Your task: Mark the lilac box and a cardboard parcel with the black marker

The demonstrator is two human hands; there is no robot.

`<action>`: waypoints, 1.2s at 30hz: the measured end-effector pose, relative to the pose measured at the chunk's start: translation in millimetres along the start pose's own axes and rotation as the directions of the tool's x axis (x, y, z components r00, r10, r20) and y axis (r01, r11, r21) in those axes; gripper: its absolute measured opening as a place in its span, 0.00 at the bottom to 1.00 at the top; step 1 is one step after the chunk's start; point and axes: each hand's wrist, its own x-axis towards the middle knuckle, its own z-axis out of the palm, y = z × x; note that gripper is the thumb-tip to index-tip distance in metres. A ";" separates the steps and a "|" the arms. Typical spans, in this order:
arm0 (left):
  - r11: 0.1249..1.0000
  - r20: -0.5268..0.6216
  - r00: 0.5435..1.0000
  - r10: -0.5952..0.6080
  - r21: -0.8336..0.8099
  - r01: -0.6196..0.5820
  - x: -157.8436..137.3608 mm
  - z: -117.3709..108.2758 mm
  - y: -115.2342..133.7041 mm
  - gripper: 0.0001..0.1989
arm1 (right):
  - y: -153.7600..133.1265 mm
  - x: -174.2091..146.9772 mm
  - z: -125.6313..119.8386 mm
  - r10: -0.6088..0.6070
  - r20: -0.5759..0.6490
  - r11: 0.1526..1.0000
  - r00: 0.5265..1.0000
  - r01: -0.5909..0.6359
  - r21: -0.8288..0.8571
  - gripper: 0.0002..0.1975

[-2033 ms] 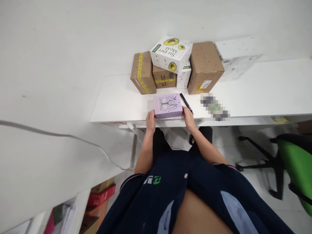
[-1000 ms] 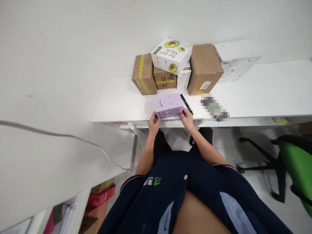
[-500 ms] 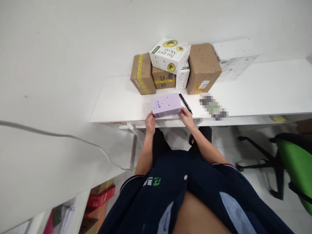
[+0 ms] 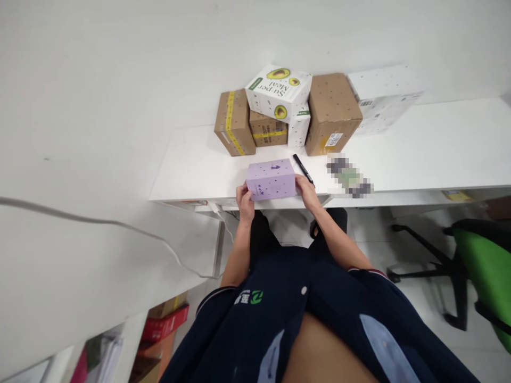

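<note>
— What changed with the purple box (image 4: 271, 180) since two seconds ago?

— Then its patterned face looked up; it has been turned over, and a plain lilac side with small marks now shows.

— Where is it?

— Between the two hands, at the near edge of the white desk (image 4: 191, 165). The left hand (image 4: 244, 198) clasps its left end, the right hand (image 4: 306, 190) its right end, fingers closed on the box.

— And around them?

— A black pen (image 4: 303, 169) lies just beyond the right hand. Farther out stand brown cartons (image 4: 334, 111) and a white avocado box (image 4: 279, 91). A green chair (image 4: 485, 271) sits well off to the right.
</note>
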 end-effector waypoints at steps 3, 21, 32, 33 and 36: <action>1.000 0.035 0.999 -0.009 0.000 0.009 -2.0 -0.4 -5.3 0.14 | -8.0 -2.2 -2.5 0.040 0.021 0.999 0.999 -0.040 0.019 0.25; 0.994 0.124 0.990 0.071 0.079 -0.082 -13.1 6.0 -1.5 0.36 | -27.1 7.9 -23.7 -0.076 -0.197 0.964 0.977 0.022 -0.267 0.21; 0.845 0.198 0.957 0.215 0.454 -0.283 -19.2 18.5 4.0 0.24 | -54.4 41.9 -27.9 0.281 -0.043 0.386 0.959 -0.154 -0.909 0.13; 0.834 0.209 0.953 0.221 0.466 -0.296 -18.9 18.0 2.7 0.24 | -57.6 40.4 -28.5 0.296 -0.043 0.375 0.954 -0.158 -0.914 0.13; 0.801 0.226 0.943 0.245 0.501 -0.328 -17.6 17.2 -1.4 0.24 | -69.8 36.5 -35.6 0.232 -0.101 0.429 0.968 -0.195 -0.882 0.12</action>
